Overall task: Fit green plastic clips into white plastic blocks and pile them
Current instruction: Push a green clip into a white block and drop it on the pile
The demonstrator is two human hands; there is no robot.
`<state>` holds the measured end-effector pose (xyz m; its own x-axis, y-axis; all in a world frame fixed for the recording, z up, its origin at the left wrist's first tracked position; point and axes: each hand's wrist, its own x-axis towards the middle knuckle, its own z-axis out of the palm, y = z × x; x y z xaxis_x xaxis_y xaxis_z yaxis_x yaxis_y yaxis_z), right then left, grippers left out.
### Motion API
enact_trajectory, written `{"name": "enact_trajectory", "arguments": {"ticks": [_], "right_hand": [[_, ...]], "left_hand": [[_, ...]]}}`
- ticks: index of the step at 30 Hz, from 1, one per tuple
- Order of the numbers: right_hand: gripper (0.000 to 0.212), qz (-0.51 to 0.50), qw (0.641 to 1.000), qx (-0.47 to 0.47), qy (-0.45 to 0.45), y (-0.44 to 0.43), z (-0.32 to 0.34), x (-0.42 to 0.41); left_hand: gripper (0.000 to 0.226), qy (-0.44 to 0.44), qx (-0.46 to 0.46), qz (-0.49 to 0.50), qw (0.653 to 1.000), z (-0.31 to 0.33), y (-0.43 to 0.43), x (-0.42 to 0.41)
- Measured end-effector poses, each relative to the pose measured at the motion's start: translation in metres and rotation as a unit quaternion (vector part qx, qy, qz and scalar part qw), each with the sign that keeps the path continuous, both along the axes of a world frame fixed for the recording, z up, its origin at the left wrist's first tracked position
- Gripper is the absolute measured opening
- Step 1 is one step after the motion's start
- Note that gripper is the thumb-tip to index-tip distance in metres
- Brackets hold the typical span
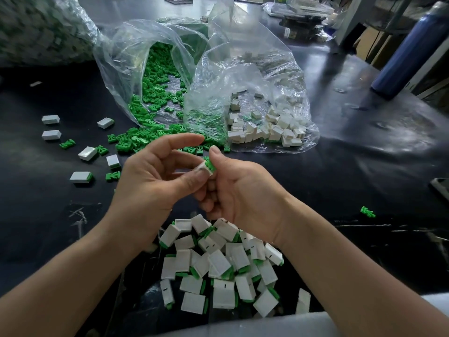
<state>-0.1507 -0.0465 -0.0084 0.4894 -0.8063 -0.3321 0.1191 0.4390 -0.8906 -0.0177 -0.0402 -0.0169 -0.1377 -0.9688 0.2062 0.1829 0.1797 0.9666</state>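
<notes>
Pinching white block (202,168), left hand (150,183); pinching green clip (210,164), right hand (243,193).

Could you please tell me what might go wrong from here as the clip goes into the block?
1. The green plastic clip, pinched by the right hand, seems only partly seated in the small white plastic block held by the left hand; it may go in crooked or slip from the grip.
2. A dropped unfinished piece could land in the nearby pile of finished white blocks and be lost among them.
</notes>
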Motion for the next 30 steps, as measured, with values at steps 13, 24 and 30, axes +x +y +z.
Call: {"name": "enact_trajectory", "arguments": {"ticks": [13, 24, 30], "right_hand": [[0.043, -0.015, 0.991, -0.089, 0.095, 0.003, -0.003, 0.001], [0.04, -0.042, 0.971, -0.184, 0.149, 0.004, -0.008, 0.001], [0.04, -0.055, 0.96, -0.213, 0.173, 0.002, -0.013, 0.004]], "left_hand": [[0.029, 0.022, 0.03, -0.008, 0.999, 0.0, 0.0, 0.002], [0.034, 0.049, 0.018, -0.022, 0.998, -0.003, 0.0, -0.002], [0.041, 0.061, 0.029, -0.01, 0.998, -0.002, 0.0, -0.003]]}}
